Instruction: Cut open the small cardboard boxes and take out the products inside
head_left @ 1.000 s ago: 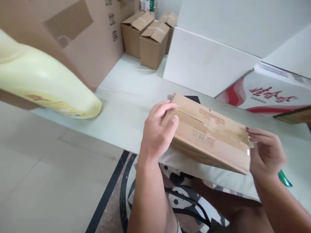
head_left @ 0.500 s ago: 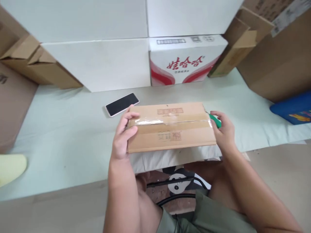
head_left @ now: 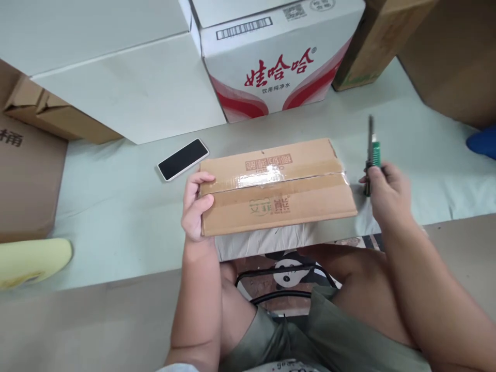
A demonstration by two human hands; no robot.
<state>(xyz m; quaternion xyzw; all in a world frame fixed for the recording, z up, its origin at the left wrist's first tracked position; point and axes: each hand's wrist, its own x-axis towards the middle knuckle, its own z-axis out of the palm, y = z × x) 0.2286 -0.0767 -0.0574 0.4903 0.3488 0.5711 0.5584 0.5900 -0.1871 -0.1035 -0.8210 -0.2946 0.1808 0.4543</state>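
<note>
A flat brown cardboard box [head_left: 277, 186], sealed along its top with clear tape, lies at the near edge of the pale green table [head_left: 116, 206]. My left hand [head_left: 196, 206] grips the box's left end, thumb on top. My right hand [head_left: 385, 194] is closed around a green-handled box cutter [head_left: 372, 152], held upright just to the right of the box, blade end pointing up. A black phone [head_left: 183, 159] lies face up on the table beyond the box's left corner.
White cartons [head_left: 116, 82] and a red-printed water carton [head_left: 279, 57] stand behind the box. Brown cartons [head_left: 27, 175] stand at the left and the right [head_left: 445, 57]. A pale yellow object [head_left: 31, 261] lies at the near left, something blue [head_left: 482, 142] at the far right.
My right hand left the box's right end and lifted the green box cutter upright. The view swung from the left side of the table onto the box, then closer.
</note>
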